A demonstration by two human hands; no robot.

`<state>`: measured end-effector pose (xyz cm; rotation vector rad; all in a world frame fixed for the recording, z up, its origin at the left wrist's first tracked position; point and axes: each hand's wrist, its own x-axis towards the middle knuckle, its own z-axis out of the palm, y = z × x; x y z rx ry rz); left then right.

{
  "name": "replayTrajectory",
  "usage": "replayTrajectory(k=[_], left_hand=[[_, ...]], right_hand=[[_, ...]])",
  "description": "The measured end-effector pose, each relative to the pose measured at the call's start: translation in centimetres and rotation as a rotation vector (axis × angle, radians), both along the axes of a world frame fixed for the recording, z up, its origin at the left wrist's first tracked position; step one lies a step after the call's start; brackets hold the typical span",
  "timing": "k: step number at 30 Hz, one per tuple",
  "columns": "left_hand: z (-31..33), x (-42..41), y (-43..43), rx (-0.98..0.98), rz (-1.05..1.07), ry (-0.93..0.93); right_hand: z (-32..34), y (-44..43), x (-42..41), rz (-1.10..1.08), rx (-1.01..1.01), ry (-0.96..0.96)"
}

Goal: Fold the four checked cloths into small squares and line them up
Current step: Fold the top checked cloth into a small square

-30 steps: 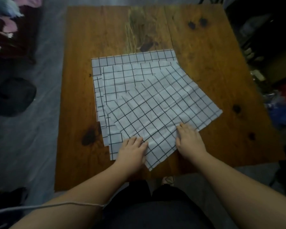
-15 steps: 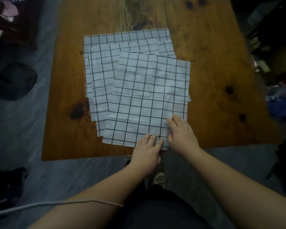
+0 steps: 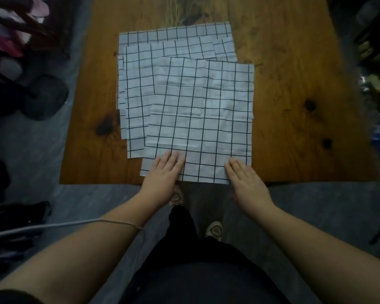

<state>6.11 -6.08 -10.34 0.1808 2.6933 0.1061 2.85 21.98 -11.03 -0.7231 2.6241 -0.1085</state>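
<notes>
White cloths with a black check lie in an overlapping pile on the wooden table point(image 3: 290, 62). The top cloth point(image 3: 202, 115) is spread flat and square to the table's near edge. Beneath it, further cloths point(image 3: 138, 91) stick out to the left and at the back. My left hand point(image 3: 162, 174) lies flat with straight fingers on the top cloth's near left corner. My right hand point(image 3: 246, 178) lies flat on its near right corner. Neither hand grips the fabric.
The table's near edge point(image 3: 97, 183) runs just below the cloth's hem. A dark round object point(image 3: 44, 97) and pink clutter point(image 3: 11, 34) lie on the floor to the left. More clutter sits at the right. My feet point(image 3: 214, 230) stand on grey floor.
The top cloth has been turned from a diagonal lie to square with the table edge. My hands, close together a moment ago, have spread apart to its two near corners.
</notes>
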Motion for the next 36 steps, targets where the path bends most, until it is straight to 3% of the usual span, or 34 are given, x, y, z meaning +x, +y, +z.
replayTrajectory(k=[7, 17, 29, 36], left_hand=[[-0.3, 3.0, -0.5, 0.035, -0.057, 0.11], [4.2, 1.1, -3.1, 0.284, 0.022, 0.297], [12.9, -13.7, -8.2, 0.33, 0.062, 0.383], [11.5, -24.3, -9.2, 0.263, 0.146, 0.236]], right_hand=[[0.3, 1.8, 1.0, -0.004, -0.065, 0.01], [6.3, 2.5, -1.5, -0.16, -0.238, 0.134], [14.1, -3.9, -14.1, -0.338, -0.276, 0.373], [12.7, -6.2, -23.4, -0.472, -0.2, 0.3]])
